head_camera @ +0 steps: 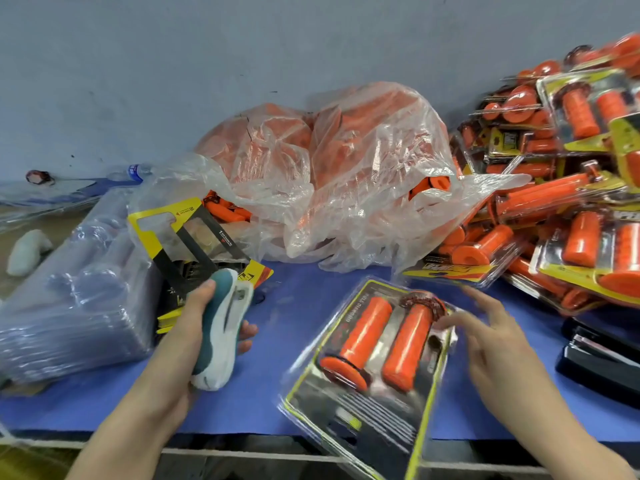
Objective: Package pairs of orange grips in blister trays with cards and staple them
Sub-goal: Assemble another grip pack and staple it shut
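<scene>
Two orange grips [364,332] in blister tray [360,415]

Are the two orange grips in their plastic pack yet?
In: both orange grips lie side by side inside the clear blister tray.

Packed blister tray [349,410], tilted
Two orange grips [367,336] lie side by side inside, right of the stapler [221,327] I grip.

One clear plastic bag [346,174] of loose orange grips [429,184], too many to count. In front of it, one blister pack [360,407] holds two grips [363,332]. Left of the bag: one teal-and-white stapler [221,327], one propped card [166,211], one stack of clear trays [79,299], one water bottle [133,171]. Right of it: one black stapler [602,362] and an uncountable heap of finished packs [571,202].
</scene>
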`<move>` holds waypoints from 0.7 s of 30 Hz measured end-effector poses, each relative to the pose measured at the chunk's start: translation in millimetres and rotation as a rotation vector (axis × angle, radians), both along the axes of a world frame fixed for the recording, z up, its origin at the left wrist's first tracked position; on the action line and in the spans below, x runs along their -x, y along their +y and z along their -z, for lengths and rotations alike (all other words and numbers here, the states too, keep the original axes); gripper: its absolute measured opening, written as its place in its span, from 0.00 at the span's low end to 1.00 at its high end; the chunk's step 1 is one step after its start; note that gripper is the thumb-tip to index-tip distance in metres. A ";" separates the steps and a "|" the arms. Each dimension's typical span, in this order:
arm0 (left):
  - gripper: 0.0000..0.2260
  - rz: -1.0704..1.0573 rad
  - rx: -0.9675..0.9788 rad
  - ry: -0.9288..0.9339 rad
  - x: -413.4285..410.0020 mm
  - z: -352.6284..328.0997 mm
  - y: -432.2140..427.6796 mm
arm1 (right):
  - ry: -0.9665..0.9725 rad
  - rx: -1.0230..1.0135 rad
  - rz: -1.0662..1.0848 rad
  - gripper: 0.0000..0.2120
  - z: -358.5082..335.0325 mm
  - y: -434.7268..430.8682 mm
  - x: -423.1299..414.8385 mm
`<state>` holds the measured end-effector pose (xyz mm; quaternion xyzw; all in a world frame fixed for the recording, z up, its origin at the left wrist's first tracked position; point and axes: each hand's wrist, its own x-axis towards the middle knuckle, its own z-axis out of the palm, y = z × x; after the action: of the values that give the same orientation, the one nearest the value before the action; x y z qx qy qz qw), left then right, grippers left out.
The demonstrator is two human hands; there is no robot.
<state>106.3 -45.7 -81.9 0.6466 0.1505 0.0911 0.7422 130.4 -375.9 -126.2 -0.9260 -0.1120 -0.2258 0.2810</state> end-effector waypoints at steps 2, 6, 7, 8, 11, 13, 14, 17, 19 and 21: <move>0.22 0.043 -0.002 0.026 0.3 2.3 -11.8 | 0.073 -0.188 0.036 0.21 3.6 -0.9 -1.7; 0.22 0.172 -0.040 0.109 -4.0 5.5 -28.8 | 0.288 -0.344 0.109 0.19 8.4 4.9 -0.7; 0.25 0.184 -0.072 0.122 -6.2 6.9 -29.4 | 0.328 -0.343 0.109 0.20 9.0 5.6 -2.0; 0.28 0.177 -0.140 0.137 -8.2 8.0 -29.3 | 0.348 -0.347 0.107 0.19 8.6 6.7 -4.6; 0.29 0.066 -0.729 0.148 -12.6 16.5 -23.2 | 0.395 -0.370 0.074 0.16 3.5 10.4 -14.7; 0.28 0.018 -1.078 0.204 -14.7 21.9 -17.1 | 0.410 -0.400 0.020 0.17 -0.6 13.4 -24.2; 0.28 0.018 -1.173 0.260 -15.7 22.6 -14.2 | 0.419 -0.410 -0.011 0.18 -3.1 15.8 -29.3; 0.21 -0.133 -1.414 0.231 -21.9 21.3 -7.1 | 0.438 -0.360 -0.093 0.19 -8.5 25.0 -47.3; 0.12 -0.310 -1.404 -0.082 -25.3 17.8 -11.4 | 0.445 -0.324 -0.133 0.18 -10.9 32.2 -60.2; 0.08 -0.287 -1.116 -0.238 -24.5 17.3 -24.5 | 0.441 -0.317 -0.185 0.19 -11.0 37.9 -71.1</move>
<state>130.8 -70.2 -99.3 0.8980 0.0816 0.3281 0.2815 201.5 -338.0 -115.2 -0.8832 -0.0957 -0.0071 0.4590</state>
